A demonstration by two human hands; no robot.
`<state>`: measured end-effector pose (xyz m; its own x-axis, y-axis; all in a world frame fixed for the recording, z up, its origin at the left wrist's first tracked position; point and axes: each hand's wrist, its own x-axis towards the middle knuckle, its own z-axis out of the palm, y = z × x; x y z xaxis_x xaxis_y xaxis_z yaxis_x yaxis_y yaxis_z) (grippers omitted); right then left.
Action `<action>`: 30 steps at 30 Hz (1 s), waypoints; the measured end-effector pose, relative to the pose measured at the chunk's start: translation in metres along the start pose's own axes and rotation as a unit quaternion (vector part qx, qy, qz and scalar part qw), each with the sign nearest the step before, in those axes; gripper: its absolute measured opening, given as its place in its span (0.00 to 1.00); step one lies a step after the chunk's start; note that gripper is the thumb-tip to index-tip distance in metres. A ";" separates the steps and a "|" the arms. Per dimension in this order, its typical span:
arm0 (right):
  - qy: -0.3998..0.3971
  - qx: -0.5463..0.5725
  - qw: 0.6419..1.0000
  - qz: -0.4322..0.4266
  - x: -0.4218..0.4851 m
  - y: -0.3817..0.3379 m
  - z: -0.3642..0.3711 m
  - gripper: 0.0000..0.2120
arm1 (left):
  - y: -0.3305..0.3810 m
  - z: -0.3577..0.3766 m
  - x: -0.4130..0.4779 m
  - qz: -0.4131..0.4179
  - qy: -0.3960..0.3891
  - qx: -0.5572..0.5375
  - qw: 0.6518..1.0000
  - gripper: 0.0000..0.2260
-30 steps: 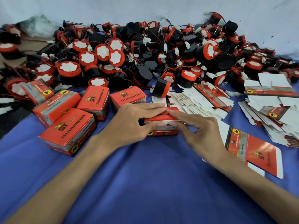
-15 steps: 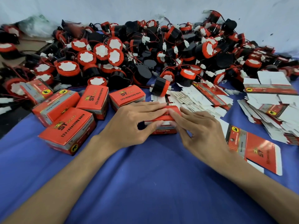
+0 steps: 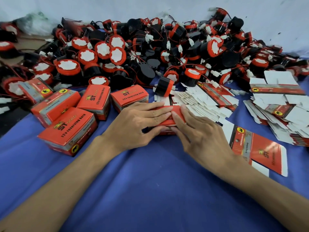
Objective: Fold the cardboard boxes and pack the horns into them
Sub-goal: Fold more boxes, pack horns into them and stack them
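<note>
Nearest me I see smooth blue cloth (image 3: 150,190), softly creased, with both bare forearms running up across it. My left hand (image 3: 133,126) lies over the red cardboard box (image 3: 167,122) in the middle, fingers stretched flat along its top and the thumb curled against the near face. My right hand (image 3: 202,139) presses on the box's right end with fingers nearly straight; the hands hide most of the box, so I cannot tell whether its flap is tucked in or what is inside. To the left sit the folded boxes (image 3: 68,129), glossy red with grey sides and black lettering. To the right a flat carton blank (image 3: 260,149) lies printed side up, and beyond it fanned stacks of blanks (image 3: 209,104) show white, matte undersides. Farthest back is the heap of horns (image 3: 150,52): round black bodies, red rims, white notched faces, thin wires with white plugs. Its left edge is blurred.
</note>
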<state>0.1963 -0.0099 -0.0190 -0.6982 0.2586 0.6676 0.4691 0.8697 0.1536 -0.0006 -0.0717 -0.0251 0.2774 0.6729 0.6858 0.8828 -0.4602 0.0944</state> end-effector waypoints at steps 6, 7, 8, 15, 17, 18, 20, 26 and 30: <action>-0.006 0.012 1.000 -0.012 0.002 0.004 0.000 0.15 | 0.003 0.002 0.001 -0.015 -0.050 0.018 0.998 0.20; -0.017 0.035 0.999 -0.002 0.004 0.007 -0.003 0.14 | 0.005 0.002 0.003 -0.026 -0.069 0.022 0.997 0.23; -0.032 0.062 0.998 0.009 0.007 0.012 -0.006 0.14 | 0.007 0.001 0.005 -0.039 -0.083 0.028 0.995 0.24; -0.277 -0.072 0.941 0.179 0.024 0.081 -0.043 0.32 | 0.027 -0.010 0.015 -0.067 -0.131 0.140 0.979 0.25; -0.412 -0.117 0.873 0.231 0.021 0.107 -0.053 0.37 | 0.030 -0.013 0.016 -0.067 -0.134 0.150 0.977 0.23; -0.478 -0.119 0.836 0.240 0.018 0.115 -0.054 0.39 | 0.030 -0.014 0.017 -0.072 -0.133 0.155 0.976 0.21; -0.551 -0.066 0.791 0.260 0.011 0.121 -0.051 0.38 | 0.031 -0.016 0.018 -0.096 -0.130 0.174 0.971 0.15; -0.521 0.076 0.819 0.228 0.012 0.119 -0.046 0.26 | 0.024 -0.014 0.008 -0.177 -0.144 0.276 0.934 0.06; -0.356 0.267 0.862 0.242 0.021 0.092 -0.048 0.20 | 0.035 -0.005 0.015 -0.111 -0.025 0.075 0.991 0.10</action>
<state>0.2503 0.0557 0.0443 -0.7346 0.6729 -0.0865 0.6159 0.6080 -0.5009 0.0330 -0.0809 -0.0075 0.0854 0.7773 0.6233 0.9697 -0.2087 0.1274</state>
